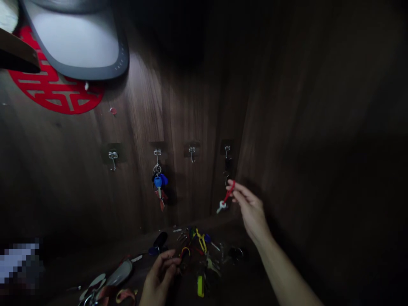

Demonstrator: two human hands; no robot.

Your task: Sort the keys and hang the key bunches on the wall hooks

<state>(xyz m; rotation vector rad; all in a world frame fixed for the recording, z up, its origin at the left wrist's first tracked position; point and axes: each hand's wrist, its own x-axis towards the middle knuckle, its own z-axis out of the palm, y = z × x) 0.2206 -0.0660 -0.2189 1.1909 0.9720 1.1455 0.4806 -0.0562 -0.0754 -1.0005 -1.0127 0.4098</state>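
Observation:
My right hand [251,212] is raised before the wooden wall, its fingertips closed on a red cord [229,191]. From that cord hangs a small key with a whitish head [222,206]. Just above is the rightmost hook [227,151], with a dark key ring [226,174] hanging from it. Low in the view, my left hand [161,274] has curled fingers with the thumb close to them, beside a pile of loose keys. What those fingers hold, if anything, is too dark to make out. A yellow-and-red loop [185,251] lies by its fingertips.
Adhesive hooks line the wall; the second carries a bunch of blue-headed keys [158,182]. A cap [79,42] and a red round paper cutout [70,100] are at upper left. On the surface below lie a yellow-green tag [200,285] and a grey oval fob [120,273].

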